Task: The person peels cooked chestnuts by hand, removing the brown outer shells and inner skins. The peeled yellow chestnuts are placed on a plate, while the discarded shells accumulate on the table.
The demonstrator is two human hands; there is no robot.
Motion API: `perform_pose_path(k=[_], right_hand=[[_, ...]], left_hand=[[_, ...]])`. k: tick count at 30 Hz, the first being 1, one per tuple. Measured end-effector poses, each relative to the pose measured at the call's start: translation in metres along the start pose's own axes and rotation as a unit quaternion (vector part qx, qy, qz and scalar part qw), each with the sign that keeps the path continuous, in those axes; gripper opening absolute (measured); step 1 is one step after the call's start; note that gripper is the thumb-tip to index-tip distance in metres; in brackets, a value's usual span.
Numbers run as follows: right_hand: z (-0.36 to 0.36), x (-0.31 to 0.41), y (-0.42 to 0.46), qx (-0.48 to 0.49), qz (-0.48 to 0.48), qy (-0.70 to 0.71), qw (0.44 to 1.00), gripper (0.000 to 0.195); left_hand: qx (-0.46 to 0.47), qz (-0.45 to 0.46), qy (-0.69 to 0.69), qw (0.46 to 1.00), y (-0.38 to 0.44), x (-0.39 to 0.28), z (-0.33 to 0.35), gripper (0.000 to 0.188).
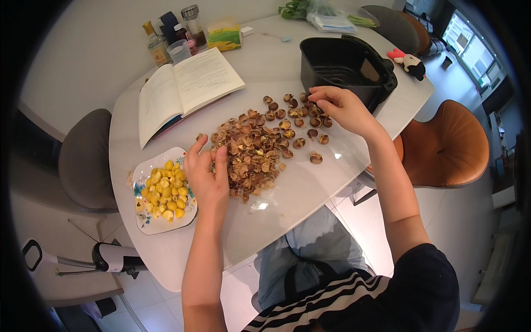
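Observation:
My left hand (206, 172) is between a patterned plate (143, 224) of peeled yellow chestnuts (166, 192) and a heap of brown chestnut shells (247, 155). Its fingers are apart, and whether a small brown piece at a fingertip is held is unclear. My right hand (338, 106) reaches over the far right edge of a group of unpeeled, split chestnuts (299, 142), close to the black air fryer basket (311, 72). Its fingers bend downward, and its fingertips partly cover the chestnuts there; any grip is hard to make out.
An open book (207, 81) lies behind the shell heap. Beyond it stand a glass bottle (157, 43), a plastic cup (179, 51) and a tissue pack (224, 38). Leafy vegetables (294, 9) and a small doll (412, 66) lie farther back. A brown chair (450, 149) stands at the right.

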State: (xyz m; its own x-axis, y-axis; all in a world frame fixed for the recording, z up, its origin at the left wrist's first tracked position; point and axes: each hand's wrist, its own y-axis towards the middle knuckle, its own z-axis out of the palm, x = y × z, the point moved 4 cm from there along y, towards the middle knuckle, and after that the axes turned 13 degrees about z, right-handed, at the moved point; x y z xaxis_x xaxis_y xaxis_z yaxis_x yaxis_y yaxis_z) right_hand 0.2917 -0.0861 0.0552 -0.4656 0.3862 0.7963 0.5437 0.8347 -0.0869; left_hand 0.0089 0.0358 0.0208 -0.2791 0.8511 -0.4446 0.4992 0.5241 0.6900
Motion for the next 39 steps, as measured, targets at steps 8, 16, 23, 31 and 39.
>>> perform_pose_path(k=[8, 16, 23, 31, 39], right_hand=[[0.022, -0.019, -0.023, -0.094, -0.091, -0.269, 0.954, 0.032], [0.033, 0.005, -0.010, -0.099, -0.128, -0.265, 0.950, 0.028], [0.095, 0.093, -0.033, -0.023, -0.377, -0.051, 0.924, 0.036], [0.131, 0.107, -0.016, 0.077, -0.365, 0.136, 0.918, 0.051], [0.149, 0.073, -0.004, 0.124, -0.254, 0.205, 0.937, 0.032]], left_hand=[[-0.044, 0.066, 0.000, 0.997, -0.001, -0.015, 0.000, 0.018], [-0.034, 0.110, -0.067, 0.991, -0.001, -0.027, 0.001, 0.021], [-0.038, -0.129, -0.451, 0.883, -0.005, -0.010, 0.018, 0.030], [-0.131, -0.217, -0.601, 0.758, 0.001, 0.022, 0.015, 0.026], [-0.098, -0.233, -0.602, 0.757, 0.001, 0.010, 0.014, 0.032]])
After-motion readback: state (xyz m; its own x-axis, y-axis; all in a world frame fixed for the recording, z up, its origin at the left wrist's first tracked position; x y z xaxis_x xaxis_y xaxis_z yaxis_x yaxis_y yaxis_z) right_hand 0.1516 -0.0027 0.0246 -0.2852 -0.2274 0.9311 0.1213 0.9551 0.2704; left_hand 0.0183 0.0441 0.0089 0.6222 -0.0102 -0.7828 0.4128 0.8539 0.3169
